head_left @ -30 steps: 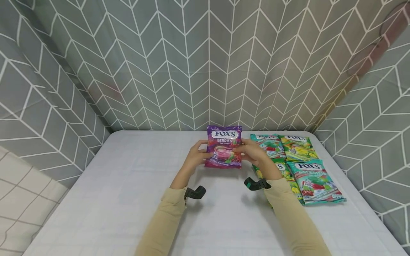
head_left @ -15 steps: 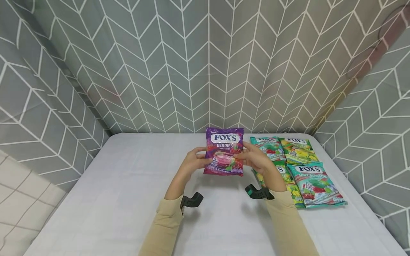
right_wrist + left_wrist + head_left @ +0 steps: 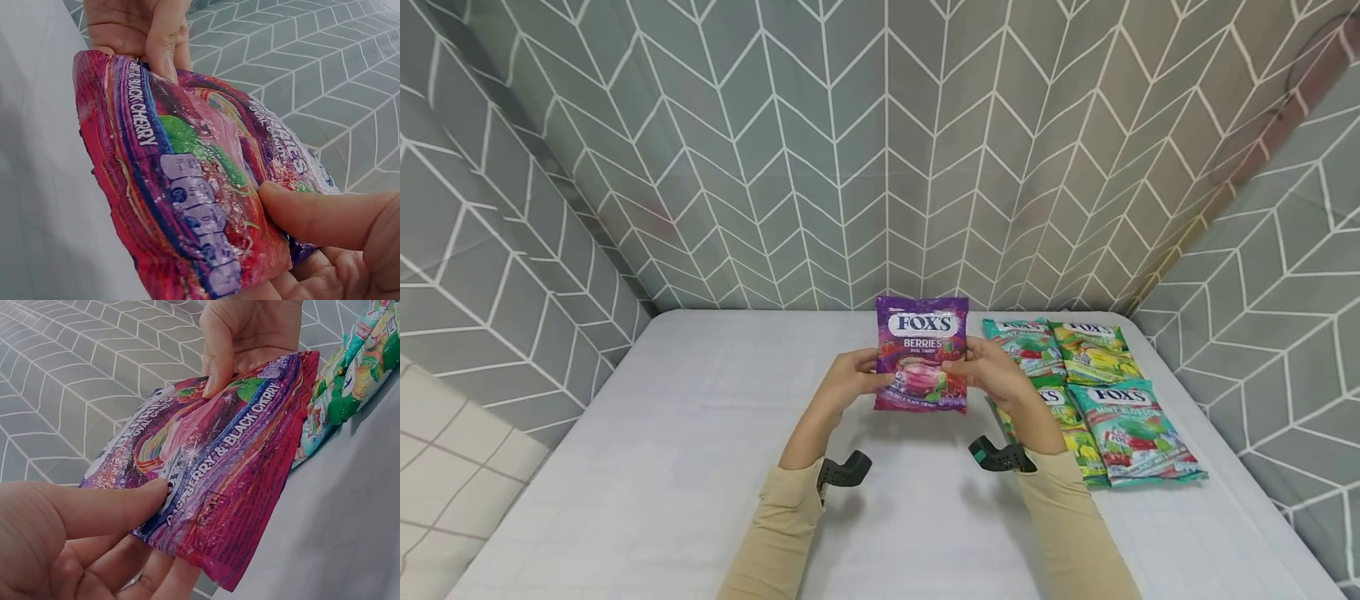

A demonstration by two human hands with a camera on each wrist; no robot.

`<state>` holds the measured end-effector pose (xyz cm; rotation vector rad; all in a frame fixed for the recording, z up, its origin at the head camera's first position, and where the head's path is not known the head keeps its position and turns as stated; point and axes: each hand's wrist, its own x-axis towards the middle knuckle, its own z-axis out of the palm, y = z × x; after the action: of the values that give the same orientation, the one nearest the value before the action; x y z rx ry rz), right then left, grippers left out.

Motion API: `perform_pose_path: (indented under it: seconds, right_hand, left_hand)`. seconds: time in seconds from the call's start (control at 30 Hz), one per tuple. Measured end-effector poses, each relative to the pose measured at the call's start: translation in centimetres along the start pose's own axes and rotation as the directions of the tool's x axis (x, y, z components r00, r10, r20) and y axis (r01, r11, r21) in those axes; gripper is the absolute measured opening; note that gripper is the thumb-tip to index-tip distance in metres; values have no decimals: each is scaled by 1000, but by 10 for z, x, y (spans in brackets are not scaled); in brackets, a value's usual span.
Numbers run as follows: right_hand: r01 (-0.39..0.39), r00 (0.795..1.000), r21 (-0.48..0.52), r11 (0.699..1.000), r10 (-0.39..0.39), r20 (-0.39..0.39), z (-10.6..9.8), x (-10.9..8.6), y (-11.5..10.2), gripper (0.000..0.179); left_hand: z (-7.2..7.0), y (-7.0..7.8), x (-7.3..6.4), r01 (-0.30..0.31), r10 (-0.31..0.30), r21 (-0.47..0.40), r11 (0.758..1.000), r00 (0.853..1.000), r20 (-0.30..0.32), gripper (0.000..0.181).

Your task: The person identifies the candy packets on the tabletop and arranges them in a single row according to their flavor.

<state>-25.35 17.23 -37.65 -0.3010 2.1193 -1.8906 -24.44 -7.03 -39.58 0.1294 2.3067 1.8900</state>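
Note:
A purple bag of Fox's Berries candy [image 3: 921, 333] is held up above the white table, its printed front facing the head camera. My left hand [image 3: 846, 382] grips its left edge, thumb on the front and fingers behind. On the opposite edge my right hand [image 3: 996, 372] pinches the bag the same way. In the left wrist view the left thumb presses the candy bag [image 3: 212, 456] near its lower printed band. The right wrist view has the right thumb on the front of the bag [image 3: 206, 169], with the fingers underneath.
Right of the hands, several candy bags lie in two rows: a mint blossom bag [image 3: 1138, 433] in front, another teal bag [image 3: 1026, 348] and a yellow-green bag [image 3: 1096, 354] behind. A second yellow-green bag [image 3: 1082, 446] is partly hidden by the right arm. Patterned curtains [image 3: 865, 167] enclose the table [image 3: 700, 433].
The purple candy bag and both hands have come slightly nearer to me since a second ago. Both hands keep their grip. The other bags lie as before.

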Motion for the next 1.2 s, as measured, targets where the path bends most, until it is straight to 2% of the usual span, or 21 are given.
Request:
perform_pose_path:
  seconds: [0.2, 0.4, 0.83, 1.2]
  right_hand:
    - [-3, 999, -33, 999, 2, -35, 2, 1, -2, 46]
    - [5, 1000, -37, 999, -6, -28, 3, -1, -3, 46]
    - [0, 1000, -23, 1000, -1, -31, 5, -2, -1, 51]
    - [9, 997, -19, 1000, -11, -72, 7, 2, 2, 53]
  left_hand:
    - [0, 1, -1, 1, -2, -22, 1000, 1000, -11, 48]
    - [0, 0, -2, 6, -7, -21, 1000, 1000, -19, 46]
    - [0, -1, -2, 7, -7, 6, 1000, 1000, -18, 44]
    - [-1, 0, -1, 6, -6, 33, 999, 1000, -25, 46]
